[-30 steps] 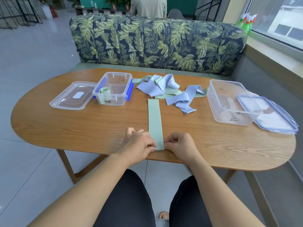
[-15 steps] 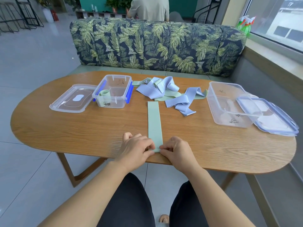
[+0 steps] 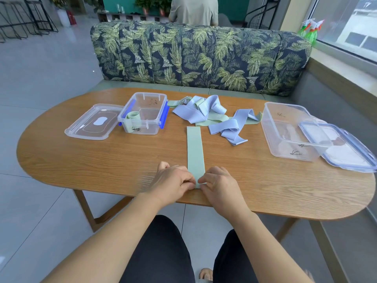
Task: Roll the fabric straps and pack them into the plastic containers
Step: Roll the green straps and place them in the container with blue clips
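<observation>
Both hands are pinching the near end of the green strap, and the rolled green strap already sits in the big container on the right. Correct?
Not quite. The head view shows the rolled green strap in the small blue-latched container on the left; the big container on the right looks empty. The left hand and right hand do pinch the flat green strap's near end.

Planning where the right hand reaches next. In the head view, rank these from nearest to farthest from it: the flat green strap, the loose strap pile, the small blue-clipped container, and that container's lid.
1. flat green strap: pinched by the right hand.
2. loose strap pile: ahead, centre.
3. small blue-clipped container: far left.
4. lid: leftmost.
</observation>
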`<state>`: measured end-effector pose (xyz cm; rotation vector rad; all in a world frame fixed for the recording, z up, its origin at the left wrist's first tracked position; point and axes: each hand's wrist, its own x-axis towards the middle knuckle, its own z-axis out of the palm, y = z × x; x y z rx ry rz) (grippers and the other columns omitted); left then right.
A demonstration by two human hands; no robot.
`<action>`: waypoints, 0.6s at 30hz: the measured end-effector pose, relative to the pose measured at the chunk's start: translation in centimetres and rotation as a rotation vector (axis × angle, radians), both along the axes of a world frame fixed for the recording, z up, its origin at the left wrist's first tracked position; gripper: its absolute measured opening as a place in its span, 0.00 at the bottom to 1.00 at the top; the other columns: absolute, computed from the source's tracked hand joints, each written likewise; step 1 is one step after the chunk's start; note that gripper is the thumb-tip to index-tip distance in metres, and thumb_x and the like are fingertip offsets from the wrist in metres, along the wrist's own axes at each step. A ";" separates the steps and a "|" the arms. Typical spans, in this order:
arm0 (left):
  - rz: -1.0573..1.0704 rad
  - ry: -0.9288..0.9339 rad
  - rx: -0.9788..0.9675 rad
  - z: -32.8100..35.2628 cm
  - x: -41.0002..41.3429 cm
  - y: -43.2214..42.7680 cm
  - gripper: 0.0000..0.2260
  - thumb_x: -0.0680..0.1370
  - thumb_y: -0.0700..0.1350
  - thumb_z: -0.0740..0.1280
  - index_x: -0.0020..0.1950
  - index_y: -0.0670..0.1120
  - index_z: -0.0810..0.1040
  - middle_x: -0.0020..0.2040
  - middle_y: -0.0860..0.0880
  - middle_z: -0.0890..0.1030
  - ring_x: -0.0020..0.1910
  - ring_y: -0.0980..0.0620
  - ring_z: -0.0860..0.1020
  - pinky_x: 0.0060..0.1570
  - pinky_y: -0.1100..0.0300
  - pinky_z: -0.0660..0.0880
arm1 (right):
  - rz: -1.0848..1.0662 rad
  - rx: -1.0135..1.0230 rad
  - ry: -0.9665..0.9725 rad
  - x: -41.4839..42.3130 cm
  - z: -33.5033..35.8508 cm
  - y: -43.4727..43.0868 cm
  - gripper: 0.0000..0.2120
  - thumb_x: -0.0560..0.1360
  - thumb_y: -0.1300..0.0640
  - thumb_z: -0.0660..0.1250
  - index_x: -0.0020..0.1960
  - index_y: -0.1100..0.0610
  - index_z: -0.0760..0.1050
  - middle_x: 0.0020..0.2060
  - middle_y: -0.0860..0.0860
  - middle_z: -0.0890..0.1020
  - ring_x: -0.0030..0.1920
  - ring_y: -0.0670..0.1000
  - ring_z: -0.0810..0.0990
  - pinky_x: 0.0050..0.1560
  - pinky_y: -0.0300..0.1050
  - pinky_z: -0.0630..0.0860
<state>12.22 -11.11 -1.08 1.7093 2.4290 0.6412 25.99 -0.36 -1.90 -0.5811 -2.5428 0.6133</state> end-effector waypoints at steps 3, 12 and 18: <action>-0.011 0.015 -0.024 0.1 -0.3 0.1 0.08 0.80 0.53 0.64 0.51 0.56 0.82 0.44 0.60 0.75 0.47 0.62 0.68 0.56 0.55 0.57 | 0.008 0.000 -0.026 -0.3 -0.2 0.2 0.07 0.75 0.62 0.67 0.47 0.57 0.84 0.44 0.50 0.80 0.49 0.54 0.75 0.47 0.47 0.74; 0.077 -0.107 0.019 -0.6 0.2 -0.2 0.08 0.75 0.51 0.71 0.54 0.57 0.79 0.48 0.60 0.76 0.49 0.63 0.71 0.60 0.57 0.59 | 0.026 0.007 -0.067 -0.7 0.0 0.9 0.09 0.77 0.60 0.66 0.51 0.56 0.84 0.45 0.51 0.78 0.52 0.54 0.74 0.47 0.47 0.74; 0.133 -0.147 0.056 -0.9 0.3 -0.1 0.06 0.77 0.52 0.68 0.53 0.58 0.82 0.48 0.60 0.77 0.49 0.57 0.65 0.59 0.58 0.61 | 0.032 -0.027 -0.110 -0.4 0.0 0.8 0.10 0.78 0.59 0.64 0.54 0.55 0.83 0.47 0.51 0.77 0.53 0.54 0.73 0.49 0.48 0.74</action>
